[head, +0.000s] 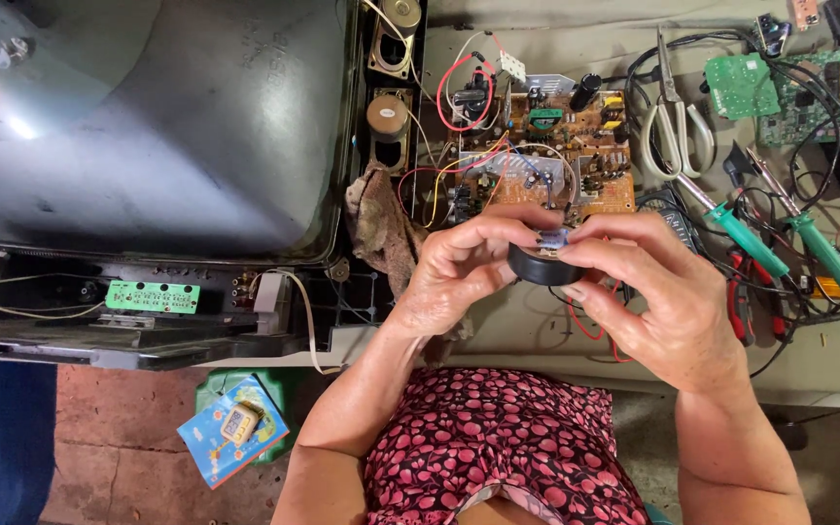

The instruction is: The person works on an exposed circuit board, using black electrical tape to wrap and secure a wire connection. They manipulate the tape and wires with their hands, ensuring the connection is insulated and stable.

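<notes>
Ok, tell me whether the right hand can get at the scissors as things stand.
Probably yes. The scissors lie uncovered on the bench beyond the right hand, with nothing over them. But that hand and the left hand both grip the black tape roll, so it must let go first.

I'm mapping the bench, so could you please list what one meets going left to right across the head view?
Picture tube → speakers → rag → left hand → roll of black tape → right hand → green-handled screwdrivers

Bright, even daylight; glare on the grey tube (21,126); sharp focus, soft shadows
</notes>
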